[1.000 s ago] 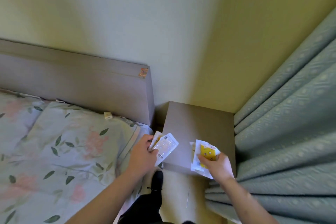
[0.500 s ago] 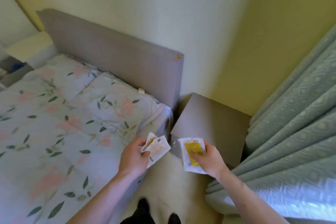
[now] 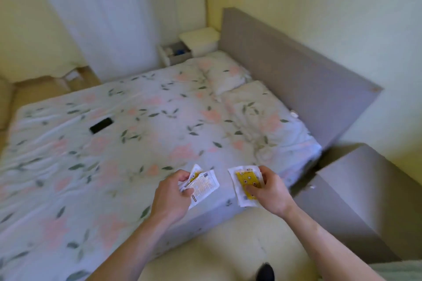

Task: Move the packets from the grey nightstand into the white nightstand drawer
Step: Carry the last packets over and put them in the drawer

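Packets are in both hands now, held up over the near edge of the bed (image 3: 137,134). The left hand (image 3: 171,196) has its fingers curled round the white packets (image 3: 201,183) — two, it looks like, though the edges blur. The right hand (image 3: 269,189) pinches a yellow packet (image 3: 247,180) with white edges; there may be a second one behind it, but I cannot tell.

The grey nightstand (image 3: 365,189) is on the near right, and I see no packets on the part of its top that shows. So the picking-up part looks done. The carrying is left: the white nightstand (image 3: 201,40) stands far away, past the bed on the far left side, and its one drawer (image 3: 175,52) is pulled open with some small things inside. One dark phone (image 3: 101,125) lies on the bed — not part of the job.
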A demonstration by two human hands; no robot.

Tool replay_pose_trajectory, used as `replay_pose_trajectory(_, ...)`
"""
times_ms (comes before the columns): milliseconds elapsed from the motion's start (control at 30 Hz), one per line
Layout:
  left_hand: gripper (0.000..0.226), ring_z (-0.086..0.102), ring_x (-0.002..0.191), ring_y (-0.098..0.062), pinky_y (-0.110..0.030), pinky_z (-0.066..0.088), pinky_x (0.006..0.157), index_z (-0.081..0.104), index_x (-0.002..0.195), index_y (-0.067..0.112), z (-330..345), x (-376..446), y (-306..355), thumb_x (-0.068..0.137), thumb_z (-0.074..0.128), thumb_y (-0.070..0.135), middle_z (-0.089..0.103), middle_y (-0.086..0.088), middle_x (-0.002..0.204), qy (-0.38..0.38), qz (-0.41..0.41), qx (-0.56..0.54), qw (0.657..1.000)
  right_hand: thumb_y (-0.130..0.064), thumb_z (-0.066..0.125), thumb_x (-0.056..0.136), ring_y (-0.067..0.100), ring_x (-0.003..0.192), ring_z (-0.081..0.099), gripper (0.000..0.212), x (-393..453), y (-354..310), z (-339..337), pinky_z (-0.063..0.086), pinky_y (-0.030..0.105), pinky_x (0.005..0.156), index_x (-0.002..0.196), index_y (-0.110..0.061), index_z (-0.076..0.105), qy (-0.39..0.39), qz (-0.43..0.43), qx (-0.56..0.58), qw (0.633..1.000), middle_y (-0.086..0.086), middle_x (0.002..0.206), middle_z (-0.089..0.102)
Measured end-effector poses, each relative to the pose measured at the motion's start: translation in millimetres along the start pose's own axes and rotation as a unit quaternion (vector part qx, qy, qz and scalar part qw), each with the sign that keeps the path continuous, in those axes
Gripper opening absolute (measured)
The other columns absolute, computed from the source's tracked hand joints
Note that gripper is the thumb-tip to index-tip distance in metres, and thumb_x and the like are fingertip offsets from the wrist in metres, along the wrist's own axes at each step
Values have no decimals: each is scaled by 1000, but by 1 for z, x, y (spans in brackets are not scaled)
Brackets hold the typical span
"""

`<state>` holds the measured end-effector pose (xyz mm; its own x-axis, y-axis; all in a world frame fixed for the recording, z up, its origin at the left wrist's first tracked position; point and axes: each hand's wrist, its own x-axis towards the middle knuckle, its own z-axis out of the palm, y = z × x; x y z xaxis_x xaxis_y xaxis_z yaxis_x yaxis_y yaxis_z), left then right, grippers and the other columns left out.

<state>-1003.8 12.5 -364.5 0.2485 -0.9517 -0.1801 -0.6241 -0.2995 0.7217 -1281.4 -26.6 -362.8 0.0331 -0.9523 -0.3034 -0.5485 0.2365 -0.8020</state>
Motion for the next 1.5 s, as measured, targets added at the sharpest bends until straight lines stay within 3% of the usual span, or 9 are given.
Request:
replay_pose_trajectory(133, 28, 65, 88, -16, -28, 46, 71, 67, 101, 36, -104, -35, -89, 85, 72, 14, 65, 21, 102, 66, -43, 7, 997, -9, 76, 81, 8, 56, 56, 24, -21, -81, 110, 45, 19, 51, 95, -22, 62, -70, -64, 9, 995, 3, 74, 70)
replay_pose_trajectory(300, 26, 64, 94, -16, -29, 47, 69, 66, 101, 36, -209, -87, -177, 85, 71, 17, 65, 19, 105, 143, -101, 12, 984, -5, 78, 82, 14, 59, 63, 30, -55, -166, 228, 50, 28, 51, 103, -19, 61, -175, -121, 11, 977, 10, 85, 74)
replay_pose_trajectory(400, 26, 65, 86, -13, -31, 52, 68, 65, 101, 37, -260, -118, -220, 86, 69, 16, 65, 20, 103, 192, -141, -2, 971, 2, 75, 85, 5, 55, 66, 30, -71, -214, 289, 48, 17, 47, 108, -11, 59, -237, -151, 0, 960, 12, 91, 73)
replay_pose_trajectory(500, 27, 64, 73, -7, -30, 51, 61, 62, 94, 40, -304, -149, -262, 86, 69, 15, 64, 24, 96, 247, -189, -16, 950, -2, 77, 84, 5, 59, 67, 32, -83, -255, 353, 49, 17, 50, 106, -18, 60, -284, -195, -24, 939, 4, 89, 75)
replay_pose_trajectory(700, 25, 65, 69, -8, -23, 45, 57, 61, 97, 39, -385, -199, -347, 87, 72, 19, 68, 20, 98, 325, -263, -21, 908, -13, 81, 81, 14, 68, 71, 37, -109, -325, 488, 58, 33, 57, 104, -30, 58, -364, -244, -53, 897, -3, 87, 74)
replay_pose_trajectory(867, 26, 62, 54, -11, -28, 50, 48, 60, 101, 40, -457, -214, -416, 88, 70, 20, 66, 23, 97, 354, -306, -32, 883, -16, 79, 81, 15, 73, 71, 36, -129, -378, 591, 59, 38, 68, 103, -35, 57, -409, -261, -67, 872, -7, 85, 75)
replay_pose_trajectory(1067, 28, 66, 66, -6, -31, 57, 60, 61, 108, 38, -547, -215, -488, 89, 71, 20, 66, 23, 100, 368, -330, -32, 869, -18, 75, 78, 13, 60, 60, 26, -138, -440, 705, 52, 33, 59, 95, -31, 60, -440, -266, -93, 853, 2, 79, 69)
replay_pose_trajectory(1233, 30, 67, 77, -5, -35, 59, 64, 61, 109, 39, -611, -233, -552, 89, 69, 18, 65, 22, 104, 408, -349, -55, 842, -17, 75, 79, 3, 51, 44, 24, -162, -497, 802, 38, 22, 53, 88, -28, 56, -472, -295, -111, 823, -12, 62, 54)
replay_pose_trajectory(1500, 30, 67, 82, -7, -32, 56, 61, 63, 104, 39, -720, -240, -671, 87, 69, 16, 65, 23, 100, 423, -342, -98, 833, -22, 77, 78, 18, 77, 72, 28, -205, -574, 955, 59, 44, 72, 100, -32, 63, -467, -312, -120, 819, -4, 87, 74)
